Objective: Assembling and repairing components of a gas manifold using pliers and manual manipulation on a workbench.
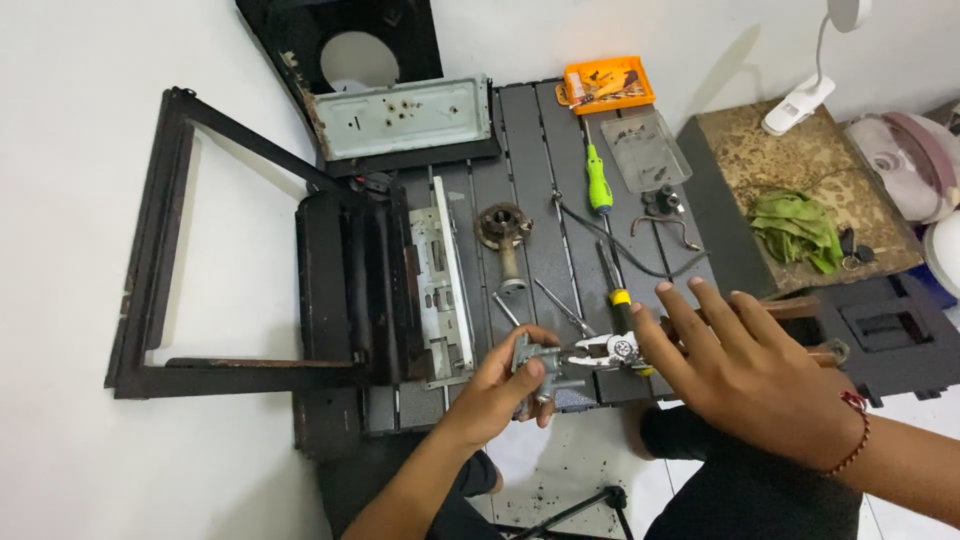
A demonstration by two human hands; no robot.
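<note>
Stove frame [160, 300]: black, at the tabletop's [530, 130] nine o'clock.
Left hand [500, 385]: grip pinching a small grey gas valve [535, 365] at the tabletop's six o'clock edge.
Pliers [605, 350]: jaws touching the valve at its three o'clock.
Right hand [745, 370]: fingers spread, over the pliers' handles.
Green screwdriver [598, 180]: at twelve o'clock of the pliers, well apart.

Matt dark slatted table [540, 130], dull grey metal valve [537, 362], rusty burner [503, 226], perhaps plastic-handled green screwdriver [598, 182].
</note>
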